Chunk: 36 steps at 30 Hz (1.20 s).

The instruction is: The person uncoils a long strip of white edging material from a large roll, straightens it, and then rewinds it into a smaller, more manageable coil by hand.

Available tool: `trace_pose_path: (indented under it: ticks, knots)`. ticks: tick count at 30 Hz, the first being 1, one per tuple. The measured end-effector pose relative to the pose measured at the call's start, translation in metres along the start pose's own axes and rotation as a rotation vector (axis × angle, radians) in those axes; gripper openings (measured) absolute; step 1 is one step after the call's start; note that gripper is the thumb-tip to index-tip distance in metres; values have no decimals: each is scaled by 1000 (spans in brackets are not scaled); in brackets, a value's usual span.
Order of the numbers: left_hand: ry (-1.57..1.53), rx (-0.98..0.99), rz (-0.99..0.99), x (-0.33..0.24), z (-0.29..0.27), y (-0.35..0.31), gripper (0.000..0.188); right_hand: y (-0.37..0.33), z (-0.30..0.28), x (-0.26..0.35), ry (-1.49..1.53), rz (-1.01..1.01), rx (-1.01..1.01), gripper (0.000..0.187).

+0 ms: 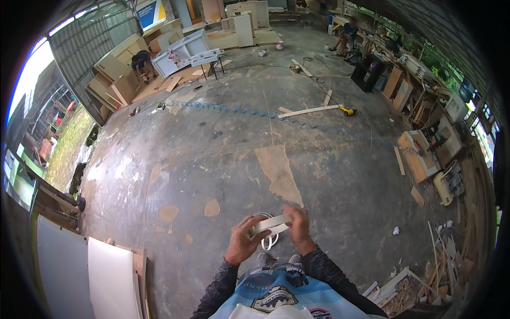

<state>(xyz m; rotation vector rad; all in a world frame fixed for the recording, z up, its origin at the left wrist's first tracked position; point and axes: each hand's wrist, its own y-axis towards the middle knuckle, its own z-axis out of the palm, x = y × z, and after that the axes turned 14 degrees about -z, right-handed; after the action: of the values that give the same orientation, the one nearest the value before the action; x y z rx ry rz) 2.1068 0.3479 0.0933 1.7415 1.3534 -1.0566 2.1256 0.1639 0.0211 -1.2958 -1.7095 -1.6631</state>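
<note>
A loosely coiled white strip (270, 223), flat and ribbon-like, is stretched between my two hands in front of my body. My left hand (242, 240) grips its left side, fingers curled round it. On the other side, my right hand (299, 228) has its fingers closed on the strip's right end. Below the hands a loop of the same strip hangs down over the grey concrete floor, above my shoes (279, 259). Part of the coil is hidden behind the fingers.
Ahead, a blue coiled air hose (234, 108) crosses the floor near wooden slats (308, 111) and a yellow tool (347, 110). White panels (110, 274) stand at lower left, scrap wood (404, 290) at lower right. Two people are farther off, one bending beside cabinets (183, 50).
</note>
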Motion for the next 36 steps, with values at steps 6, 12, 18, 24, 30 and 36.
trace_pose_path:
  ticks: [6,12,18,24,30,36]
  knots:
    - [-95,30,26,14,-5,-3,43,13,-8,-9,417,101,-90,29]
    - [44,59,36,20,-1,-4,42,16,2,51,-249,-234,300,34]
    - [-92,92,-24,18,-7,-8,35,-2,13,17,239,237,106,35]
    - [-120,30,-21,26,-24,-4,35,1,5,-13,1240,528,-99,40]
    - [-51,-21,68,17,-20,0,36,17,11,18,-53,-320,185,35]
    - [-25,21,8,18,-27,0,35,-7,18,-2,387,240,-19,24]
